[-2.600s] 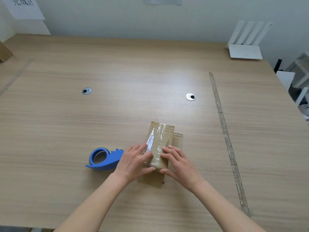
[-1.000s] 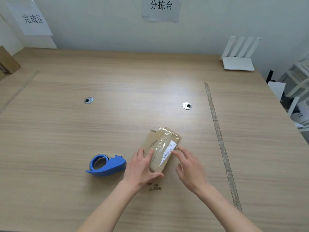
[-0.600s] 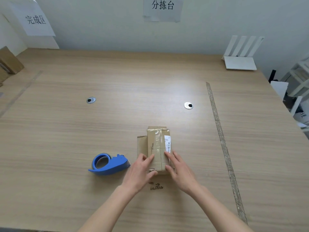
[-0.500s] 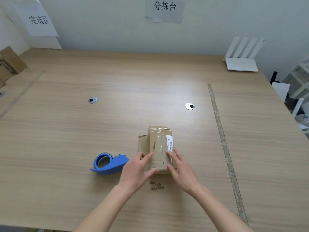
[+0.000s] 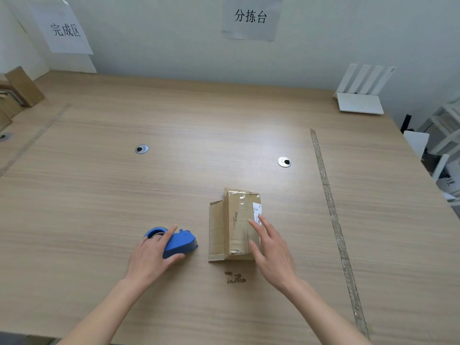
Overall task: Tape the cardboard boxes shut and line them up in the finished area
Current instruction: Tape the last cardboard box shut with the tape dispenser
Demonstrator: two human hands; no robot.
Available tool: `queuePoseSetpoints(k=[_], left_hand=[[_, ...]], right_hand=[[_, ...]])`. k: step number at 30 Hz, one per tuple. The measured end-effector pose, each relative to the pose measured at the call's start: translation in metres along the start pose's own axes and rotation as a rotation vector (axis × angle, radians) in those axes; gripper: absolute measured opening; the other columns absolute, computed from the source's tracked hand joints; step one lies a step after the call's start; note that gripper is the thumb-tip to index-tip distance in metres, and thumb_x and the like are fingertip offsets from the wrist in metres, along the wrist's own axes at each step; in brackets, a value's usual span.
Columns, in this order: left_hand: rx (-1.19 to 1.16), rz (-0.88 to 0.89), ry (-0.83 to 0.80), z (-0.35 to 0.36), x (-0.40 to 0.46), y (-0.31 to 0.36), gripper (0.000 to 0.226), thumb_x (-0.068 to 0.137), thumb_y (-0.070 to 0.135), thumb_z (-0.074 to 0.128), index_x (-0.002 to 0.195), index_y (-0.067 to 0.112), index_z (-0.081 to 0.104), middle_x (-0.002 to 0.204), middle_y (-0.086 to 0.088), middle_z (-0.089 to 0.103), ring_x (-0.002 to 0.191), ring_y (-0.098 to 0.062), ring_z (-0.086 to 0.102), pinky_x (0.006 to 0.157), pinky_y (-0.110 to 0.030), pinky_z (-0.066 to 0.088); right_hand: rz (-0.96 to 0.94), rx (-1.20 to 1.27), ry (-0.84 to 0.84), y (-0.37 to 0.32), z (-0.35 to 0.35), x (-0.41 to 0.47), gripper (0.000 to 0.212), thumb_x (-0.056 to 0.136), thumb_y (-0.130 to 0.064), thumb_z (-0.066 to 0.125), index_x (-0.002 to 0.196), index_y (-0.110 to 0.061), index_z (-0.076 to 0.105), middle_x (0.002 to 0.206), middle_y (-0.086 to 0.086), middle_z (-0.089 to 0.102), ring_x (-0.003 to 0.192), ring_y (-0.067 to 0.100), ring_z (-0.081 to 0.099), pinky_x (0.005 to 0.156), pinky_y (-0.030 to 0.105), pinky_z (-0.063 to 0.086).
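Note:
A small brown cardboard box (image 5: 235, 224) lies on the wooden table (image 5: 174, 183) near its front middle, with old clear tape and a white barcode label on top and one flap lying out to its left. My right hand (image 5: 270, 247) rests on the box's right near side with its fingers spread. A blue tape dispenser (image 5: 178, 242) sits left of the box. My left hand (image 5: 153, 255) lies over the dispenser, fingers curled around its body.
Several brown boxes (image 5: 17, 93) stand at the far left edge under a paper sign (image 5: 63, 29). Tape strips mark lines on the table at left (image 5: 37, 135) and right (image 5: 331, 207). A white router (image 5: 361, 95) sits far right. Cardboard scraps (image 5: 235, 277) lie near the box.
My left hand left the box and moved left onto the blue tape dispenser. My right hand stayed on the box, which kept its place after being turned about earlier.

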State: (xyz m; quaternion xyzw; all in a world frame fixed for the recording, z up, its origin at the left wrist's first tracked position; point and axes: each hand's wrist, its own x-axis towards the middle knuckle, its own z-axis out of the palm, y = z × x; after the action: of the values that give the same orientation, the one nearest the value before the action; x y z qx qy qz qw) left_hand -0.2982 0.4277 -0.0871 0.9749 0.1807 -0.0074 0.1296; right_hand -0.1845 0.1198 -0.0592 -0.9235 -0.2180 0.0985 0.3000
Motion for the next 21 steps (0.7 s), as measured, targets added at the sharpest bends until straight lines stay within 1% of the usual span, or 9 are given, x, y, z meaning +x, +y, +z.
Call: queuePoseSetpoints(k=[1,3,6,8,12,16,18,19,21], left_hand=[[-0.013,0.009,-0.016,-0.001,0.002,0.004,0.075,0.083,0.063,0.066,0.148,0.038,0.041,0.107,0.007,0.067,0.097,-0.021,0.061,0.082,-0.032,0.044],[-0.034,0.010,-0.034,-0.003,0.005,0.012,0.063,0.087,0.057,0.063,0.145,0.042,0.043,0.101,0.008,0.066,0.096,-0.021,0.061,0.075,-0.029,0.040],[-0.036,0.031,-0.050,-0.008,0.002,0.013,0.053,0.091,0.054,0.058,0.141,0.047,0.042,0.107,0.008,0.065,0.091,-0.023,0.063,0.067,-0.032,0.045],[-0.108,0.060,-0.053,-0.018,-0.001,0.011,0.052,0.091,0.055,0.055,0.141,0.049,0.040,0.113,0.013,0.064,0.092,-0.021,0.063,0.071,-0.034,0.051],[-0.179,0.148,-0.072,-0.050,0.001,0.014,0.060,0.086,0.064,0.042,0.144,0.052,0.034,0.115,0.025,0.060,0.098,-0.012,0.059,0.076,-0.034,0.051],[-0.142,0.251,-0.107,-0.082,0.006,0.022,0.066,0.084,0.071,0.030,0.147,0.057,0.019,0.097,0.017,0.056,0.086,-0.009,0.056,0.072,-0.034,0.051],[-0.125,0.277,-0.107,-0.093,0.007,0.026,0.067,0.084,0.071,0.029,0.148,0.058,0.016,0.099,0.017,0.056,0.086,-0.008,0.055,0.071,-0.031,0.051],[-0.117,0.290,-0.103,-0.098,0.006,0.029,0.067,0.084,0.071,0.028,0.148,0.058,0.015,0.102,0.017,0.057,0.087,-0.007,0.055,0.071,-0.030,0.051],[-0.113,0.305,-0.093,-0.105,0.005,0.033,0.068,0.084,0.072,0.027,0.149,0.058,0.014,0.106,0.018,0.057,0.087,-0.007,0.055,0.070,-0.029,0.051]], right_hand=[[-0.007,-0.006,0.004,-0.002,0.000,0.000,0.053,0.103,-0.035,0.049,0.153,-0.042,0.033,0.165,-0.020,0.016,0.148,0.008,0.029,0.115,0.035,0.035],[-0.015,-0.016,0.012,-0.006,0.001,0.001,0.053,0.103,-0.035,0.050,0.153,-0.040,0.034,0.165,-0.019,0.017,0.147,0.009,0.030,0.115,0.034,0.034],[-0.041,-0.022,0.012,-0.018,0.000,0.004,0.055,0.103,-0.033,0.050,0.155,-0.039,0.033,0.166,-0.017,0.017,0.149,0.010,0.028,0.117,0.032,0.030],[-0.075,-0.018,-0.016,-0.028,-0.001,0.006,0.055,0.103,-0.031,0.049,0.155,-0.039,0.031,0.166,-0.018,0.017,0.150,0.008,0.024,0.119,0.031,0.029],[-0.118,0.074,-0.141,-0.059,-0.002,0.014,0.052,0.105,-0.032,0.048,0.155,-0.038,0.032,0.162,-0.022,0.024,0.148,0.005,0.027,0.116,0.033,0.035],[-0.103,0.225,-0.194,-0.096,-0.008,0.029,0.053,0.106,-0.029,0.049,0.156,-0.031,0.032,0.158,-0.019,0.034,0.143,0.003,0.034,0.116,0.026,0.032],[-0.087,0.324,-0.185,-0.109,-0.010,0.037,0.049,0.104,-0.027,0.053,0.152,-0.028,0.041,0.150,-0.015,0.047,0.135,0.003,0.046,0.113,0.029,0.039],[-0.082,0.363,-0.172,-0.114,-0.011,0.040,0.044,0.103,-0.025,0.056,0.146,-0.027,0.049,0.140,-0.015,0.056,0.126,0.001,0.052,0.108,0.029,0.045],[-0.083,0.380,-0.114,-0.119,-0.013,0.044,0.026,0.099,-0.023,0.062,0.125,-0.026,0.066,0.117,-0.015,0.067,0.106,-0.001,0.061,0.093,0.027,0.053]])
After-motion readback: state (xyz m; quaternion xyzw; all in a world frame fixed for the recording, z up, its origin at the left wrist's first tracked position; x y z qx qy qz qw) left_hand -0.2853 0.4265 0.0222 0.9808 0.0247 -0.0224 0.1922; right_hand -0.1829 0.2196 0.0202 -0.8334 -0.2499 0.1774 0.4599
